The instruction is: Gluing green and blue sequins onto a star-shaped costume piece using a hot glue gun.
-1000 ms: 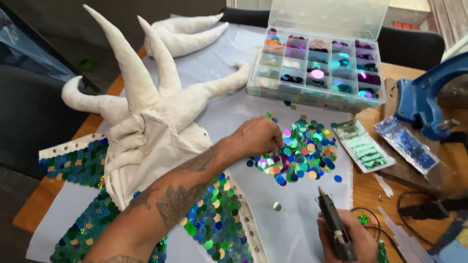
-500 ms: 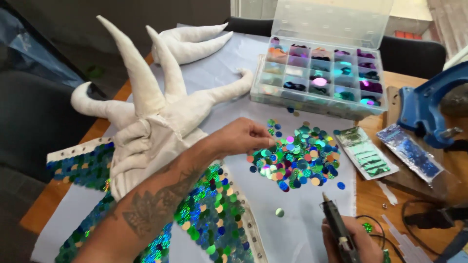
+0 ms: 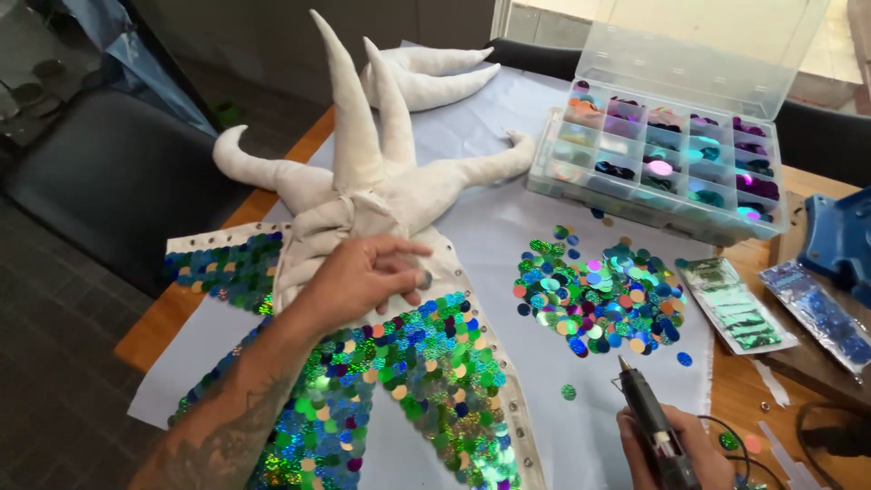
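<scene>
Wooden table (image 3: 195, 304) seen from above, most of it covered by a pale sheet (image 3: 508, 240); dark chairs (image 3: 109, 172) are set along the far and left edges.

A white stuffed fabric piece with pointed horns (image 3: 363, 172) is laid across the sheet, its lower panel covered in overlapping green, blue and gold sequins (image 3: 408, 390). A bare strip of cloth with small holes is left along the panel's right edge.

The left hand (image 3: 363, 277) is held over the white fabric just above the sequinned area, fingers curled, and a single small round sequin (image 3: 425, 279) is pinched at the fingertips.

The right hand (image 3: 676, 449) is closed around a dark glue gun (image 3: 649, 422) at the lower right, nozzle pointed up and away, near a lone green sequin (image 3: 568, 392) on the sheet.

A loose pile of mixed sequins (image 3: 599, 295) is spread between the two hands' working area and a clear compartment box (image 3: 662, 168), lid open, filled with sorted colours. Two flat clear packets (image 3: 735, 304) are laid to the right of the pile, beside a blue tool (image 3: 839, 240) at the frame's edge.
</scene>
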